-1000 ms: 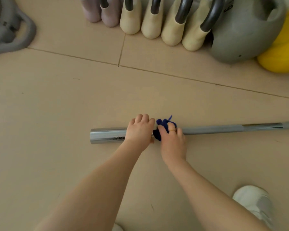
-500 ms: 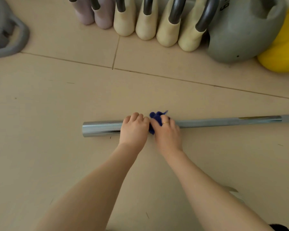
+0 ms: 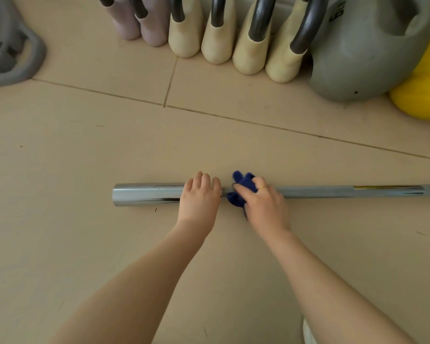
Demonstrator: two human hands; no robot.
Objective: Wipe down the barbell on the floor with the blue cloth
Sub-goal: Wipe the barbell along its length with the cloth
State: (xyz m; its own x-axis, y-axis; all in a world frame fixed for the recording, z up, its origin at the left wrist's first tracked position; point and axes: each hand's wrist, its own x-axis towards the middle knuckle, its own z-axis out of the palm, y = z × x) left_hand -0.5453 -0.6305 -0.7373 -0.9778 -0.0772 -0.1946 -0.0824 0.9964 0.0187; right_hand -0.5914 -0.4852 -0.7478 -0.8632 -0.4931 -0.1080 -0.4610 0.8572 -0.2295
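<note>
Your long steel barbell (image 3: pixel 320 191) lies flat on the tan tiled floor (image 3: pixel 85 157), running left to right across the middle of it and off the right edge of view, its thick chrome sleeve (image 3: pixel 147 194) at the left end. Your left hand (image 3: pixel 199 201) is draped over the sleeve's inner end, fingers curled over the top of it, pinning the bar in place. Your right hand (image 3: pixel 263 204) sits just beside it, fingers closed round the bunched dark-blue cloth (image 3: pixel 243 187) and pressing it against the thinner shaft where it meets the sleeve; tufts of cloth poke out above and below your fingers. This bar looks heavy and rigid, and being round it would likely roll on these smooth tiles, so that steadying grip on the fat sleeve seems the right place to hold. The polished chrome looks slick, while the shaft appears duller and should give the cloth more bite. The cloth itself is soft and light, so it will probably wrap round the shaft best if you cup it rather than pinch. Most of the shaft to your right looks yet to be covered. Along the far edge of the floor stand cream and mauve handled weights (image 3: pixel 216 38), a grey kettlebell (image 3: pixel 363 53) and a yellow one (image 3: pixel 425 95), well apart from your work.
</note>
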